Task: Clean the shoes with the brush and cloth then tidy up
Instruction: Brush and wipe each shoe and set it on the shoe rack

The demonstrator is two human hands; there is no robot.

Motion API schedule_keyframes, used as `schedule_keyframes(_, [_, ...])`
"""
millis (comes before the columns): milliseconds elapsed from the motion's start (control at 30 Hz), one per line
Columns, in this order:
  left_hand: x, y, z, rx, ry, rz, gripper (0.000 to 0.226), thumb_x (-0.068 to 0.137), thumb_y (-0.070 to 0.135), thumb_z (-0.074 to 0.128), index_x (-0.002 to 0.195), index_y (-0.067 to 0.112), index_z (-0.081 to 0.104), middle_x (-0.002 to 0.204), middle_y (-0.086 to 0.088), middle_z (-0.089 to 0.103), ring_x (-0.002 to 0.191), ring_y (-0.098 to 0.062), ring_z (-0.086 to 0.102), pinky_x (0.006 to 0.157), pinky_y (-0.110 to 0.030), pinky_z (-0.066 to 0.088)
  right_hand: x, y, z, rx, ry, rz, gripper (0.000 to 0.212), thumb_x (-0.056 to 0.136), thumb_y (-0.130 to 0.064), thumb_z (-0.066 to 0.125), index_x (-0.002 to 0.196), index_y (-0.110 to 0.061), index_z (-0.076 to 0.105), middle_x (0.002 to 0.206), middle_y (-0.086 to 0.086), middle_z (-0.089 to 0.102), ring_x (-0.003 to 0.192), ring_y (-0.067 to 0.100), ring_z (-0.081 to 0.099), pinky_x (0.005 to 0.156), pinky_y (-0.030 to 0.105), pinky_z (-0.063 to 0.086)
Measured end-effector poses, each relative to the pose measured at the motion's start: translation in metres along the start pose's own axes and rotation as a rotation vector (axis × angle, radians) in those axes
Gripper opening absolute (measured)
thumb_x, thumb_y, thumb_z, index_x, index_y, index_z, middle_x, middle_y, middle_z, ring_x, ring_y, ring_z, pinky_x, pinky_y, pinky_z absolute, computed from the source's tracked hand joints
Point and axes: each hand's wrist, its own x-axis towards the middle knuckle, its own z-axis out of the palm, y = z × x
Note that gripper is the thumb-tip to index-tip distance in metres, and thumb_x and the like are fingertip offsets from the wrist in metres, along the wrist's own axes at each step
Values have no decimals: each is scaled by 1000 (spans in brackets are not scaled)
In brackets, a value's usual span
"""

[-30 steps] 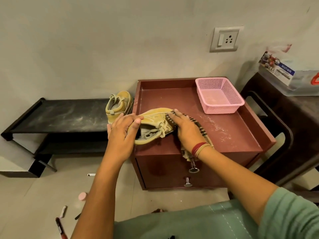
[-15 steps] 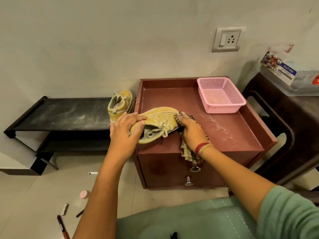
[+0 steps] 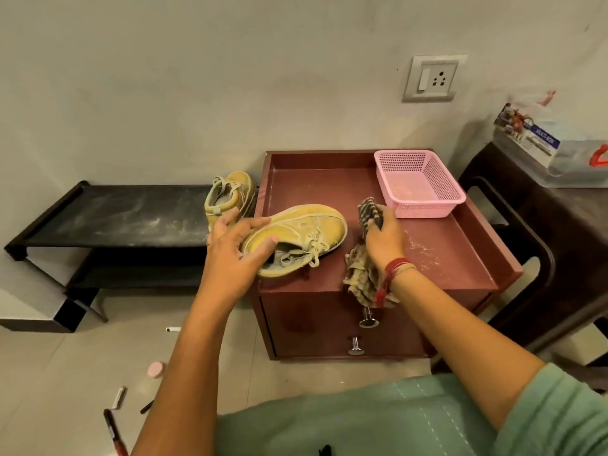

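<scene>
Right now the shoe [image 3: 296,238] we are cleaning lies at the front left of the cabinet [image 3: 329,185] top, tipped on its side so the laces and the opening face us. Its long axis runs from the heel, near the front left corner, to the toe, which points toward the back right. Our left hand [image 3: 237,248] grips the heel end, fingers curled round the back and the thumb laid across the upper. Our right hand [image 3: 383,240] is just off the toe to the right and does not touch the shoe. Its fingers are curled round a bunched fold of the striped cloth [image 3: 360,278], and the rest of the cloth hangs below the wrist over the cabinet's front edge.

So the toe is the end nearest the cloth. We judge the next wipe needs only a short move leftward onto the toe cap, then a stroke along the length toward the heel while the left hand steadies the shoe. Pale dusty marks show on the upper, so the wiping looks unfinished.

The second shoe [image 3: 230,195] stands behind the left hand on the black rack [image 3: 115,212], just beside the cabinet. A pink basket [image 3: 418,185] sits at the back right of the cabinet top. We cannot pick out the brush
</scene>
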Motion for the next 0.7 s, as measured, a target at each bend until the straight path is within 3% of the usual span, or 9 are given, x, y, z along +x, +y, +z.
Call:
schedule_keyframes(100, [2, -2, -1, 18, 22, -9, 61, 61, 71, 57, 113, 42, 65, 140, 5, 41, 134, -5, 29, 111, -44, 32, -17, -28, 0, 80, -123, -223, 31, 94, -1, 44, 121, -12, 55, 108, 0, 58, 105, 18, 56, 82, 18, 41])
schedule_keyframes(167, [2, -2, 0, 50, 51, 8, 63, 57, 72, 61, 110, 40, 65, 136, 5, 45, 131, -7, 36, 107, -39, 36, -34, -46, 9, 47, -242, -438, 36, 91, 2, 46, 120, -13, 59, 113, 0, 63, 107, 13, 56, 91, 22, 44])
schedule_keyframes(267, [-3, -1, -1, 81, 100, 93, 75, 54, 71, 65, 118, 33, 58, 126, 6, 50, 115, -3, 46, 93, -20, 39, -46, -50, 29, -19, -496, -638, 40, 88, 2, 49, 124, -13, 59, 129, 4, 59, 123, 13, 49, 107, 24, 34])
schedule_keyframes(333, [-5, -1, -3, 61, 108, 126, 78, 54, 68, 69, 122, 31, 54, 119, 11, 49, 106, 3, 47, 86, -14, 40, -42, -43, 36, -18, -637, -564, 37, 91, -6, 51, 127, -17, 57, 137, 1, 52, 134, 14, 38, 112, 27, 26])
schedule_keyframes(367, [-5, -1, -4, 62, 106, 135, 74, 55, 66, 70, 119, 32, 56, 119, 12, 51, 106, 3, 47, 88, -17, 43, -36, -39, 36, -2, -641, -469, 36, 93, -11, 52, 128, -18, 56, 141, -1, 48, 138, 14, 31, 114, 28, 21])
schedule_keyframes(467, [-6, -3, -2, 84, 111, 140, 57, 60, 54, 82, 109, 29, 66, 122, 8, 56, 116, -6, 49, 100, -39, 45, -23, -29, 31, -36, -469, -286, 34, 95, -16, 49, 129, -19, 54, 147, -1, 38, 142, 18, 20, 117, 36, 14])
schedule_keyframes(533, [-5, -3, -3, 88, 102, 148, 55, 61, 55, 80, 107, 29, 67, 121, 10, 56, 117, -8, 50, 100, -42, 44, -27, -31, 29, -12, -470, -281, 33, 96, -16, 47, 128, -22, 55, 148, -1, 36, 142, 17, 17, 117, 37, 13])
schedule_keyframes(633, [-5, -3, -4, 106, 75, 172, 58, 60, 63, 69, 106, 26, 67, 120, 9, 57, 116, -10, 51, 100, -43, 44, -39, -27, 32, 27, -604, -367, 34, 97, -18, 47, 127, -31, 53, 147, -6, 38, 139, 8, 15, 114, 33, 12])
schedule_keyframes(700, [-5, -3, -3, 114, 75, 165, 59, 60, 64, 68, 105, 26, 67, 121, 8, 57, 117, -12, 51, 100, -45, 44, -28, -22, 29, -5, -433, -293, 35, 97, -17, 46, 130, -30, 51, 146, -3, 41, 141, 17, 22, 116, 38, 17])
